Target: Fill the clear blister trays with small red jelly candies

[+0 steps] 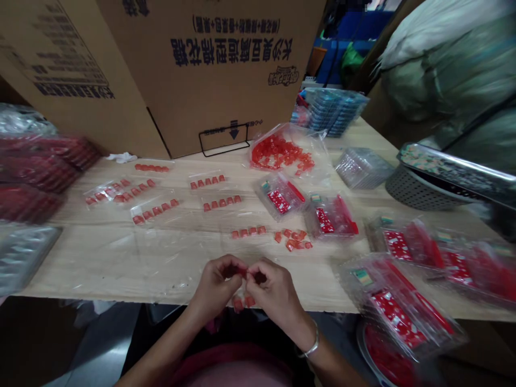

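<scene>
My left hand [221, 284] and my right hand [272, 284] meet at the table's front edge, fingertips pinched together. Between and just below them hang small red translucent pieces [244, 302], seemingly in a clear plastic bag whose top the fingers grip; the fingers partly hide it. Past the hands lie a loose pile of red pieces [294, 239] and a short row of similar pieces [249, 232]. More rows in flat clear bags [155, 211] are spread over the left and middle of the table.
A large cardboard box [226, 80] stands at the back. Near it is an open bag of red pieces [278, 153]. Clear packs with red dotted cards [397, 317] lie on the right, by a grey basket [423, 188]. Red trays [40, 166] are stacked at the left.
</scene>
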A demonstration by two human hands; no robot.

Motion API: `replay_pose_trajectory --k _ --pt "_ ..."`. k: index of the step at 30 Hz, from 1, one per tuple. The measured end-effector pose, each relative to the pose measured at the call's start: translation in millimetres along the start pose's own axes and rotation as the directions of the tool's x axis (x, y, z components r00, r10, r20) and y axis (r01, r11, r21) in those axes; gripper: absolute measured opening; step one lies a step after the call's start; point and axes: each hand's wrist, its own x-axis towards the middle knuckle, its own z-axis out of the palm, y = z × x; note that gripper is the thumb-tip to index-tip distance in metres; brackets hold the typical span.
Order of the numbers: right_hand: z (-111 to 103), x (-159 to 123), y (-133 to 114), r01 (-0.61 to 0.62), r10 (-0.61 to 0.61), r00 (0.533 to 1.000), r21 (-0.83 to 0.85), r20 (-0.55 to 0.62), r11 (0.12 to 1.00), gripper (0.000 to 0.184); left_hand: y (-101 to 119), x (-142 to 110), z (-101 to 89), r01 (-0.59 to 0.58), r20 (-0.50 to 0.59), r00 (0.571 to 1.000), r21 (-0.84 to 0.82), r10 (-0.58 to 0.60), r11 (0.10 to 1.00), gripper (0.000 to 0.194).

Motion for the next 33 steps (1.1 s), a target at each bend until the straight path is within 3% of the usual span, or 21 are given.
replay_pose_trajectory --k 4,9,14,19,23,25,28,31,33 --pt "1.5 -0.8 0.8 0.149 -0.154 0.988 -0.138 -0.023 0.979 0.015 0.3 3.6 -3.8 0.037 -0.003 0.999 -0.012 -0.037 0.999 0.012" --pt "0.2 0.9 3.2 0.112 -0.116 0.992 -0.078 -0.045 0.991 0.014 0.5 2.6 -5.6 0.021 0.006 1.000 -0.010 -0.021 1.000 0.013" --pt "4.1 0.6 1.4 0.221 -0.227 0.974 -0.198 -0.006 0.955 0.017 2.5 1.0 -1.5 -0.018 -0.079 0.996 0.141 0.029 0.990 0.002" --pt "7.3 -2.0 -1.8 0.241 -0.264 0.962 -0.231 -0.072 0.943 0.017 4.1 2.3 0.7 0.038 -0.080 0.996 -0.047 -0.042 0.998 0.004" --pt "6.6 -2.6 -3.1 0.341 -0.376 0.926 -0.340 -0.040 0.876 0.021 3.7 2.7 -0.4 0.083 -0.084 0.991 -0.183 -0.100 0.980 0.008" --pt "5.7 -1.5 -3.2 0.313 -0.330 0.943 -0.230 -0.037 0.921 0.020 2.5 2.6 -0.8 0.047 -0.104 0.993 -0.155 -0.063 0.987 0.008" --pt "3.4 1.7 -1.3 0.122 -0.120 0.993 0.112 -0.023 0.986 0.014 0.8 2.3 -3.3 -0.012 -0.106 0.994 -0.103 0.001 0.995 0.009" --pt "1.7 5.9 3.1 -0.069 0.040 0.996 0.412 0.078 0.909 0.007 0.5 2.6 -9.7 0.042 -0.044 0.998 -0.176 -0.050 0.983 0.015" --pt "1.5 9.3 5.2 -0.167 0.096 0.981 0.489 0.168 0.856 0.011 1.4 3.6 -14.6 0.086 -0.022 0.995 -0.210 -0.093 0.974 0.020"
